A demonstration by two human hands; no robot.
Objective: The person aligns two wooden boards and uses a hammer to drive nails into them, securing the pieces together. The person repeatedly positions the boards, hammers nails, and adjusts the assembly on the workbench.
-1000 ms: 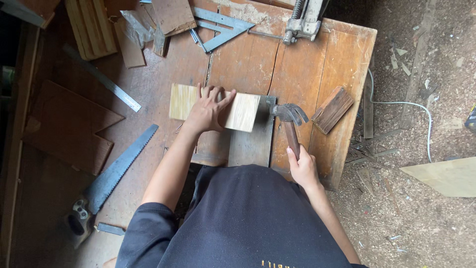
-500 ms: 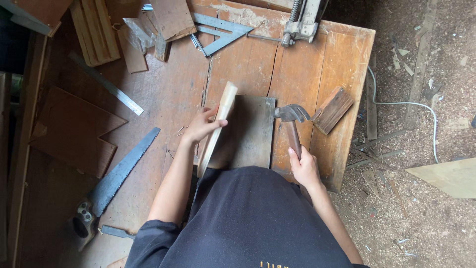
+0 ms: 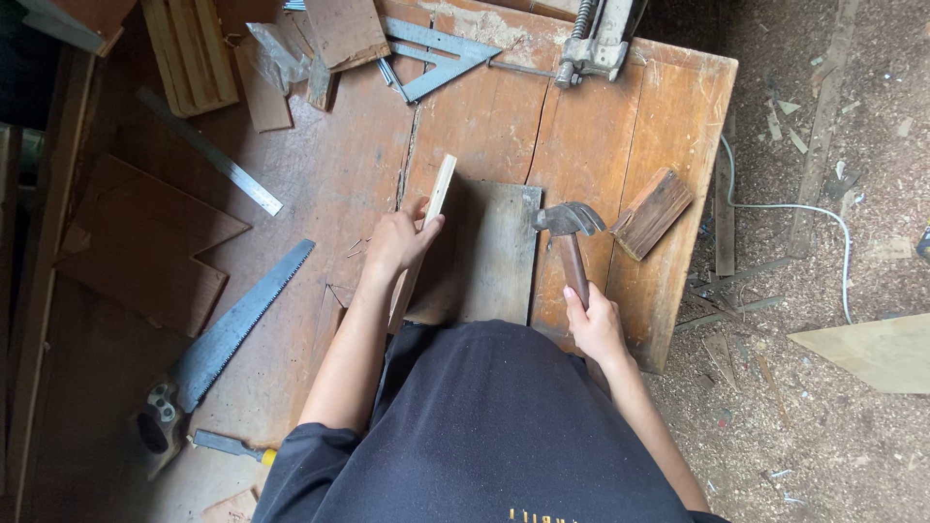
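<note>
My left hand [image 3: 399,242] grips a pale wooden board [image 3: 432,208] that stands on its long edge on the workbench, seen nearly edge-on. It rests against the left side of a grey weathered plank [image 3: 496,254] lying flat. My right hand [image 3: 593,324] holds the wooden handle of a claw hammer [image 3: 568,223], whose steel head hovers just past the plank's right edge.
On the wooden workbench [image 3: 484,116] lie a hand saw [image 3: 225,334], a steel ruler [image 3: 208,150], a metal square [image 3: 436,53], a dark wood block [image 3: 653,213], wood offcuts and a vise [image 3: 596,39]. A white cable [image 3: 804,208] crosses the sawdust floor at right.
The pale board lay flat under my left hand; it has been tipped up onto its edge and turned lengthwise. The hammer has stayed in place.
</note>
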